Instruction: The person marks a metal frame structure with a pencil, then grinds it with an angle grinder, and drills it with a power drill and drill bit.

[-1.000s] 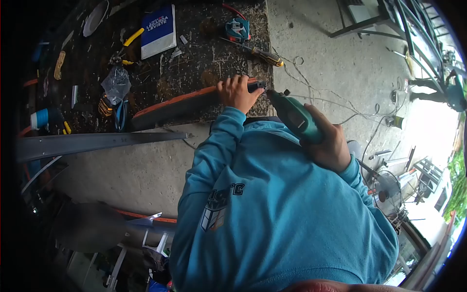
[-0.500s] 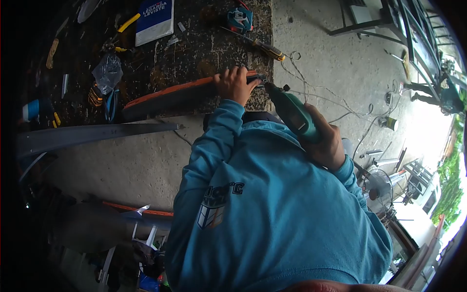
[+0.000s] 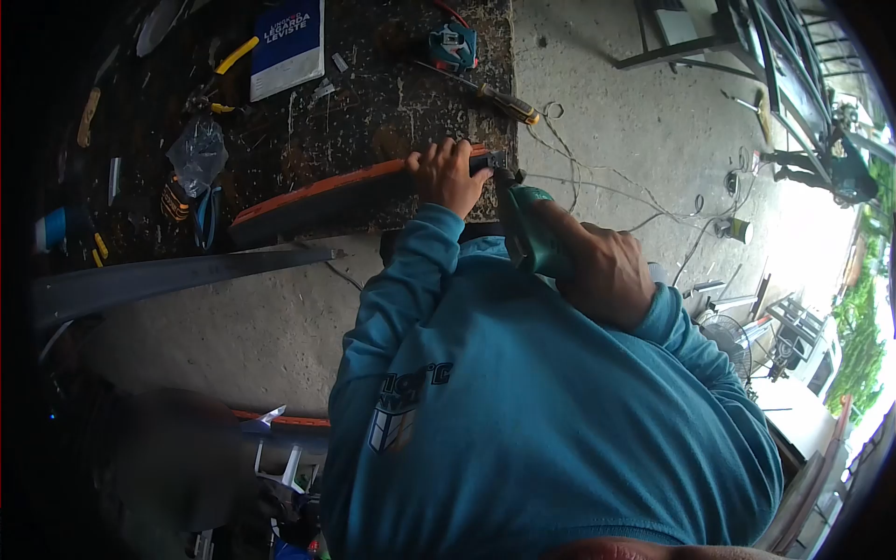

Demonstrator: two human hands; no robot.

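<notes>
A long, slightly curved dark strip with an orange edge (image 3: 317, 194) lies along the near side of the worn dark workbench (image 3: 373, 112). Near its right end my left hand (image 3: 450, 177) grips it, fingers over the orange edge and thumb towards the end. My right hand (image 3: 607, 266) is closed around the body of a green handheld power tool (image 3: 532, 224). The tool's narrow dark nose is right at the strip's end, close to my left thumb. My right palm and fingers hide much of its housing.
On the bench are a screwdriver (image 3: 509, 103), a teal-and-black tool (image 3: 454, 47), a blue-and-white booklet (image 3: 287, 47), yellow-handled pliers (image 3: 235, 56) and a plastic bag (image 3: 198, 154). Cords (image 3: 635, 187) trail over the concrete floor. A person (image 3: 840, 168) is at the far right, by metal frames.
My right hand has brought the green power tool left and turned it more upright, its nose now at the strip's end. My left hand keeps its grip; the view has shifted slightly.
</notes>
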